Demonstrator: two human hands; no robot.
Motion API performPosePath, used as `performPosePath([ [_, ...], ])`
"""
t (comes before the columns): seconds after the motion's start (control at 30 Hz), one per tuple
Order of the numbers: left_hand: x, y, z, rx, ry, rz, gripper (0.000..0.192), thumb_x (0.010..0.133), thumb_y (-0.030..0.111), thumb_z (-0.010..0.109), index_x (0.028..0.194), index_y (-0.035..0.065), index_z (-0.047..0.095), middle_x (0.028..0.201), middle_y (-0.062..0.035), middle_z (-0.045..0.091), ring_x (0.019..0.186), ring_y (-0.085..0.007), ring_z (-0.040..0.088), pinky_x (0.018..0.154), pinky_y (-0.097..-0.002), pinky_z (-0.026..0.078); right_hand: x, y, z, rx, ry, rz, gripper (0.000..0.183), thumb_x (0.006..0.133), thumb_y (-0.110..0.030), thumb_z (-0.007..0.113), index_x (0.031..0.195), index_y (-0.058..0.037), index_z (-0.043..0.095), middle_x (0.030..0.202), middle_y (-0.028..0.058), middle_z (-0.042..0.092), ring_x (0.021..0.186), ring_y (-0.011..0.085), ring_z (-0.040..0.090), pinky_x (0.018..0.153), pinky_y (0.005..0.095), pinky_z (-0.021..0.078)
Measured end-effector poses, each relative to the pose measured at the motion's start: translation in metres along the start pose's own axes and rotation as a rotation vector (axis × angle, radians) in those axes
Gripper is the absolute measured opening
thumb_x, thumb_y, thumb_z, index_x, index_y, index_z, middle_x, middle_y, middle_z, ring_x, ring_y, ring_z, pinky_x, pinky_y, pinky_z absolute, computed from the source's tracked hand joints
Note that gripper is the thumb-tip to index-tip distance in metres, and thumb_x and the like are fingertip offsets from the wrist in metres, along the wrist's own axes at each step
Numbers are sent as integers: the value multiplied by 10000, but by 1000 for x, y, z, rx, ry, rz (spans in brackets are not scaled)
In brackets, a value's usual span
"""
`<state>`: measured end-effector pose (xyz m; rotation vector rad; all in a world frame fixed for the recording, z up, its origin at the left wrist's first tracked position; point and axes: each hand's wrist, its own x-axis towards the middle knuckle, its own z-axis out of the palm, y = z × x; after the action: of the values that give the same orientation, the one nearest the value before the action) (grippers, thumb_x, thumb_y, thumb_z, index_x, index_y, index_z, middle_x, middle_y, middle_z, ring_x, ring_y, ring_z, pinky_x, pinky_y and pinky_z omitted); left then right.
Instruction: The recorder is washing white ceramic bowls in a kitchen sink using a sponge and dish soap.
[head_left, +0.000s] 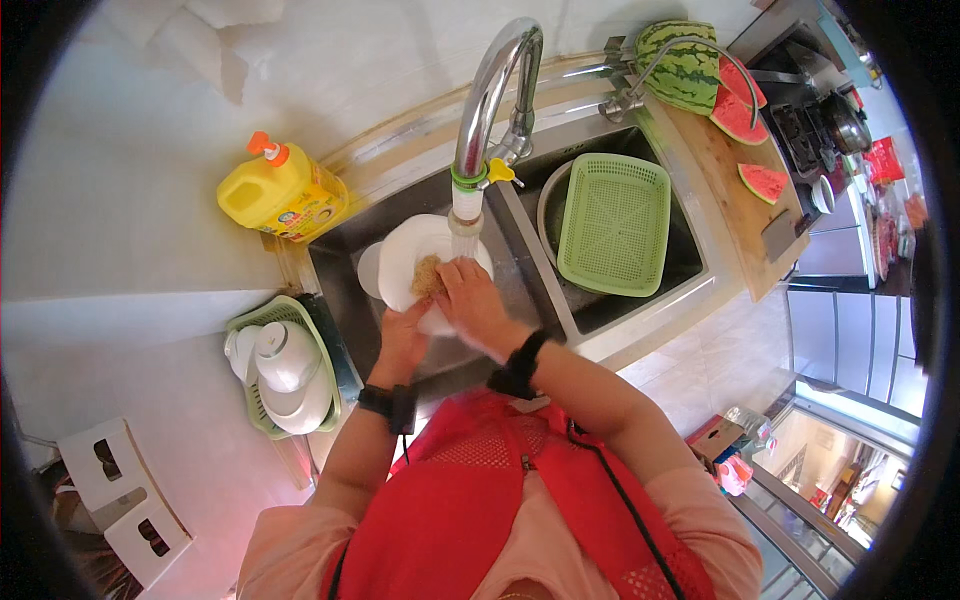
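Under the chrome faucet (480, 112), water runs from its filter nozzle onto a white dish (401, 259) in the left sink basin. My left hand (405, 337) grips the dish at its near rim. A tan scrubbing pad (427, 277) lies against the dish's inner face, with the fingers of my right hand (472, 300) pressed on it. Another white dish (370, 268) shows partly at the left, behind the first. Both wrists wear black bands. Whatever lies beneath my hands is hidden.
A green plastic basket (615, 225) sits over a round pan in the right basin. Left stand a yellow detergent bottle (281, 191) and a green rack (334, 390) of white bowls (287, 352). A wooden cutting board (712, 180) at right holds watermelon (677, 67) and a cleaver (780, 236).
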<state>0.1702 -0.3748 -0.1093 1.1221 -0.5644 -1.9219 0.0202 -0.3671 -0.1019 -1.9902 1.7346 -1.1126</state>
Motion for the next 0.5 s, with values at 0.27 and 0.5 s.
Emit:
performPosePath([
  [0.27, -4, -2, -2, -15, 1, -18, 566, 802, -27, 647, 1320, 28, 427, 1256, -125, 553, 1148, -284, 547, 979, -439, 451, 11, 42, -11, -53, 15, 279, 347, 806, -254, 627, 1033, -6, 539, 921, 213, 556, 912, 406, 537, 819, 476, 437],
  [0.5, 1, -9, -11, 194, 3, -3, 532, 805, -32, 629, 1300, 17, 440, 1232, -137, 561, 1114, -285, 566, 958, -425, 471, 11, 15, 2, 103, -24, 56, 326, 764, -132, 640, 1046, -24, 518, 930, 183, 563, 906, 373, 551, 794, 472, 445],
])
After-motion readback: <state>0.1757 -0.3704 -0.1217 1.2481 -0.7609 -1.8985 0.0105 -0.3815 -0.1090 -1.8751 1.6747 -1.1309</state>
